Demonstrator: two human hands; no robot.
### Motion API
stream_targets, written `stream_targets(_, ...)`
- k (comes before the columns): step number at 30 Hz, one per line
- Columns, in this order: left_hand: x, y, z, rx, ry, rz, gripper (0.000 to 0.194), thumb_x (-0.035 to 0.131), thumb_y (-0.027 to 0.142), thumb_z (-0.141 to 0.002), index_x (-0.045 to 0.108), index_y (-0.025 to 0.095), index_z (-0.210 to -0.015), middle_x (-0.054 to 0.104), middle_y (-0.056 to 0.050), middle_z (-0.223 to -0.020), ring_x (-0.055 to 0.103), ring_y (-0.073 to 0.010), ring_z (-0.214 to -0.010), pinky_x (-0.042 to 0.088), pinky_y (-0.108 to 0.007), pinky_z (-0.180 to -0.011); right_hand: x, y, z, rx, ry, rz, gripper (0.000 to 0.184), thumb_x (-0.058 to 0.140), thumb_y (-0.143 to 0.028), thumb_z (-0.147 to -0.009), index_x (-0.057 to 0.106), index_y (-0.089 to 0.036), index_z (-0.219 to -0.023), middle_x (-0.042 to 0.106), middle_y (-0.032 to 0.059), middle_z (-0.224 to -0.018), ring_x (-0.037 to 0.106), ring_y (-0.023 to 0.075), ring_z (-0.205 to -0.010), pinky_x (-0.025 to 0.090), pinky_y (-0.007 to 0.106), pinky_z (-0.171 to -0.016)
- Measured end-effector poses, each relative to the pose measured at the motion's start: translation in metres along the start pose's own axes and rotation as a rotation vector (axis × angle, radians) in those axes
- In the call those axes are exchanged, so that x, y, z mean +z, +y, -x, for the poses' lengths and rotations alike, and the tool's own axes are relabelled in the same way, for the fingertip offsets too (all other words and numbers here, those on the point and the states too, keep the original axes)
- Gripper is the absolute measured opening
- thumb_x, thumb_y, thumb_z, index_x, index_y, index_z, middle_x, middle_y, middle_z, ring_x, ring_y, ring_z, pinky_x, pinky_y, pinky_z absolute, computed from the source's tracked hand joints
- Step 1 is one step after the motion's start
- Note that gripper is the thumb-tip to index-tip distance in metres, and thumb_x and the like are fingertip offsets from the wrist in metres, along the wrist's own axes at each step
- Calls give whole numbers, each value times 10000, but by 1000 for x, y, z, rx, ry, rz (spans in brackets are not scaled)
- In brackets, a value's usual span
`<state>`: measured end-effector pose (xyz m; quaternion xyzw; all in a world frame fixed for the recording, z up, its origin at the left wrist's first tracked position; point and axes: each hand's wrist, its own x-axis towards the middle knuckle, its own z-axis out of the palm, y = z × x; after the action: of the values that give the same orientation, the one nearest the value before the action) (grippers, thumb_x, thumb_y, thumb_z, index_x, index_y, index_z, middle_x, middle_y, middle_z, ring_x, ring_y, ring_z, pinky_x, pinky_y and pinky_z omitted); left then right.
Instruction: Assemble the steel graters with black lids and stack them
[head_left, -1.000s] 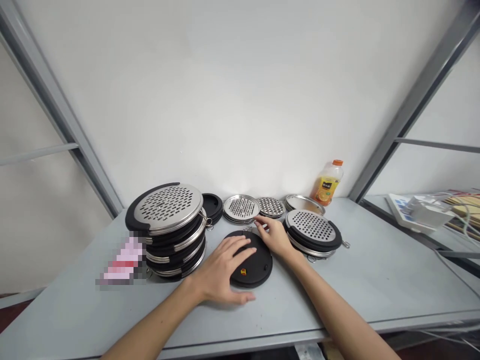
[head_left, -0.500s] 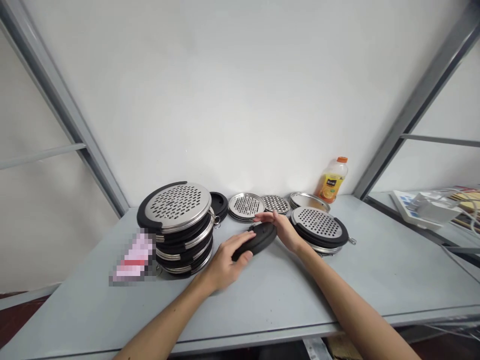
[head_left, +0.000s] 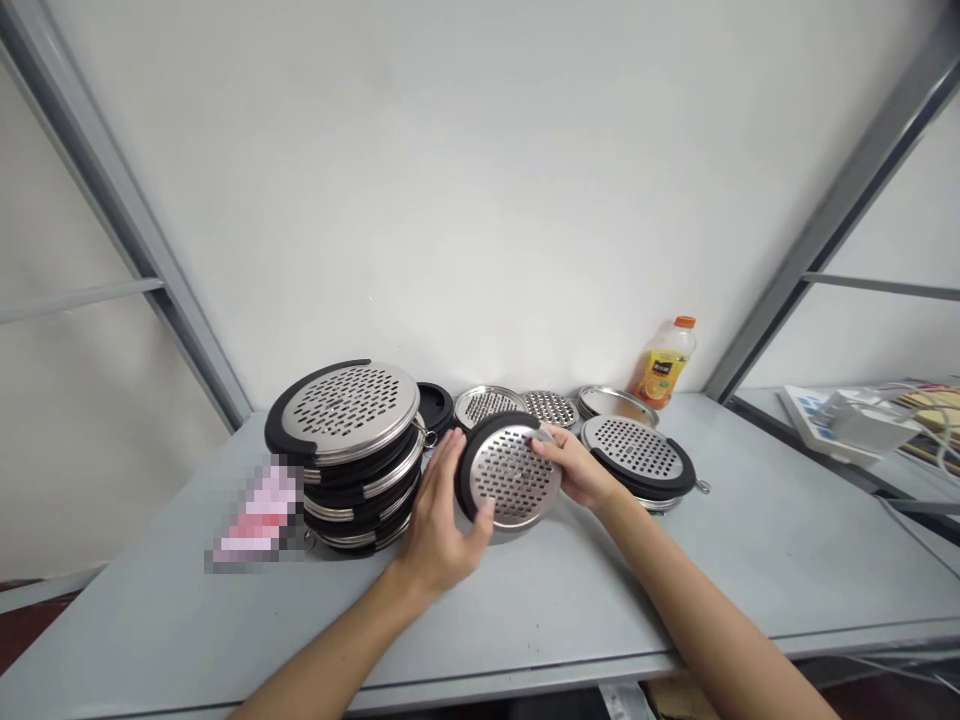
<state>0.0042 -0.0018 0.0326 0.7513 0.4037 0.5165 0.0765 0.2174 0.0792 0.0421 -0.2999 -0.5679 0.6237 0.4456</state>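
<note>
Head cam's all I've got on my end: my right hand (head_left: 586,472) is pinching the right edge of a round silver metal grater disc with a black rim (head_left: 516,482), thumb on its face. Left hand (head_left: 437,528) has straight fingers along the black side and thumb over the lower face; can't tell if it's really gripping. Disc's tilted toward me, between the tall black-and-silver grater stack (head_left: 345,458) and the shorter black-and-silver pile (head_left: 637,450).

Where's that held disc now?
In the head view, the disc is slightly right of centre, between left hand and right hand, right of the tallest stack.
</note>
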Motion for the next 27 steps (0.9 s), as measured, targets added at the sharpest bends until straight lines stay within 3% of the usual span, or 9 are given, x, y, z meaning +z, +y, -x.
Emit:
stream_targets(2,1,2,2,203,-61,-188,637,552,262,-875,278,205,-1447,305,-121,-1513,222,-336,-1409,262,-545,-1119,-3,0,-2,34,99,-27,333,650,-388,-796,663,-138,-1015,733,128,-919,694,236,-811,550,343,-743)
stream_targets(4,3,2,2,323,-229,-275,635,582,245,-851,323,210,-1430,342,-115,-1497,204,-339,-1415,259,-553,-1118,-5,0,-5,62,160,-25,298,601,-367,-822,667,-124,-981,732,148,-920,699,256,-816,560,352,-720)
stream_targets(6,4,0,-1,361,-381,-321,642,611,243,-844,339,208,-1425,366,-116,-1485,211,-331,-1414,256,-556,-1119,-6,1,-7,76,181,-4,284,549,-341,-840,666,-120,-976,733,152,-916,701,267,-826,566,364,-713)
stream_targets(8,4,-4,-4,353,-436,-364,622,604,217,-862,339,218,-1425,357,-113,-1491,217,-316,-1414,249,-562,-1119,-4,3,-8,81,177,16,286,497,-322,-855,666,-122,-971,736,147,-897,704,262,-825,567,368,-722)
stream_targets(16,0,-15,-4,339,-243,-152,478,453,104,-928,408,245,-1383,504,-81,-1378,343,-265,-1363,334,-534,-1090,2,7,-7,167,47,121,550,275,-497,-943,677,-124,-979,735,127,-801,706,242,-794,556,367,-745)
stream_targets(18,0,-16,-4,294,-197,-48,475,452,102,-928,415,257,-1376,505,-70,-1372,344,-257,-1361,348,-522,-1088,-1,7,-7,86,98,209,630,221,-574,-941,678,-144,-997,736,114,-835,699,237,-832,551,354,-741)
stream_targets(23,1,-12,-3,165,-113,146,387,479,155,-935,492,270,-1304,537,-53,-1331,418,-246,-1314,365,-481,-1086,-6,3,-4,-243,493,453,636,273,-647,-907,704,-179,-902,719,113,-973,652,259,-947,510,378,-843)
stream_targets(25,2,-9,-3,85,-97,206,342,502,191,-931,522,251,-1267,561,-59,-1302,473,-243,-1266,382,-444,-1074,-4,0,-1,-360,464,421,631,263,-637,-914,708,-190,-929,704,104,-1034,630,259,-998,488,383,-889)
stream_targets(27,4,-5,-3,-35,-81,261,296,511,225,-929,552,226,-1222,610,-66,-1229,557,-233,-1164,436,-390,-1016,1,1,2,-419,338,361,649,221,-627,-926,707,-198,-958,702,90,-1034,622,254,-1010,476,377,-903)
